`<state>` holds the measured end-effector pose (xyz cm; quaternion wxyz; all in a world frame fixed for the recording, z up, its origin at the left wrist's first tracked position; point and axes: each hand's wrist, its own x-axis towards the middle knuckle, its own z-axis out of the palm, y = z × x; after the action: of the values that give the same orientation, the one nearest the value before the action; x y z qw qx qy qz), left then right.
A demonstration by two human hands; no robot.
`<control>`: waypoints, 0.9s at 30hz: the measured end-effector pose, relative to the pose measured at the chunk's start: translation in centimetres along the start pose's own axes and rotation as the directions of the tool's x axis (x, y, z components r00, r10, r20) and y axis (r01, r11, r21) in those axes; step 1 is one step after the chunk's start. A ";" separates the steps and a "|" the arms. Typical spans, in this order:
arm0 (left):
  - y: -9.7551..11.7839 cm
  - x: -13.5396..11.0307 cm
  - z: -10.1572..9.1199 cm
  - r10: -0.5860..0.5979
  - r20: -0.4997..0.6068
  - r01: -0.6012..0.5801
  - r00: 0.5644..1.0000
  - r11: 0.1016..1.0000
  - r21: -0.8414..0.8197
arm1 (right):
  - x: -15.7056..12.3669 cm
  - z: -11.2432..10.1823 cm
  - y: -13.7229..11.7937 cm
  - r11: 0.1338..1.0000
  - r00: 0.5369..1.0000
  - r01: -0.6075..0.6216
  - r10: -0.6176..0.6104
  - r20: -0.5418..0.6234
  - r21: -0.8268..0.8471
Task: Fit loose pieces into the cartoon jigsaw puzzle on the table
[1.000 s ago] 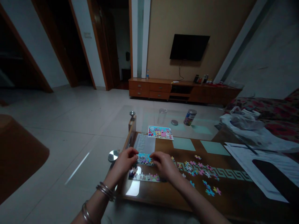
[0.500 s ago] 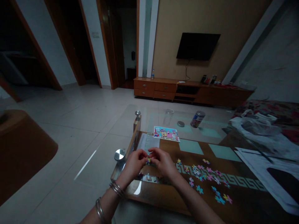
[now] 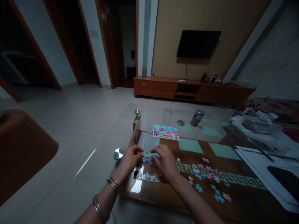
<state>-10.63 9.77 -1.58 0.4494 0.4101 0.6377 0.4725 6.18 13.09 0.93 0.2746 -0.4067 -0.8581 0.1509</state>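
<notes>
Between my hands is a small joined section of jigsaw puzzle [image 3: 147, 158] in blue, yellow and purple. The fingertips of my left hand [image 3: 130, 158] pinch its left end; two or more bangles circle that wrist. My right hand [image 3: 166, 161] curls over the right end, thumb and fingers closed on it, part of the section hidden behind them. Nearer the front edge lies a joined strip of puzzle [image 3: 147, 176], partly covered by my right hand. Loose puzzle pieces [image 3: 202, 171] are scattered to the right. A colourful picture card [image 3: 166, 133] lies flat beyond my hands.
The glass-topped table [image 3: 177, 196] also carries a clear container [image 3: 168, 116], a round lid [image 3: 180, 123] and a printed tin [image 3: 197, 118]. Papers [image 3: 257, 168] and plastic bags [image 3: 259, 124] lie at the right. A brown stool-like object [image 3: 25, 155] stands at the left.
My hands have moved slightly apart, and the joined puzzle section now shows between them. More of the strip near the front edge is visible. The view has shifted slightly.
</notes>
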 end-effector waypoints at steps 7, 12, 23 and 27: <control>1.0 -0.6 0.4 -0.004 0.031 0.005 0.999 1.000 -0.022 | 0.1 0.0 -0.5 0.997 0.998 0.061 -0.062 0.001 -0.053; 1.3 -0.7 0.5 -0.022 0.034 0.024 0.999 0.998 -0.052 | 0.2 0.0 -0.4 0.992 0.995 0.095 -0.094 0.017 -0.078; 1.0 -0.5 0.1 -0.083 0.084 0.095 0.993 0.983 -0.157 | 0.5 -0.7 -0.2 0.962 0.967 0.256 -0.252 0.049 -0.097; 1.0 -0.7 0.0 -0.068 0.089 0.085 0.994 0.976 -0.201 | 0.5 -0.9 -0.2 0.958 0.963 0.270 -0.267 0.047 -0.098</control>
<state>-10.34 9.36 -0.46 0.5327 0.3559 0.5821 0.5007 6.28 13.37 1.92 0.2570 -0.2976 -0.9165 0.0743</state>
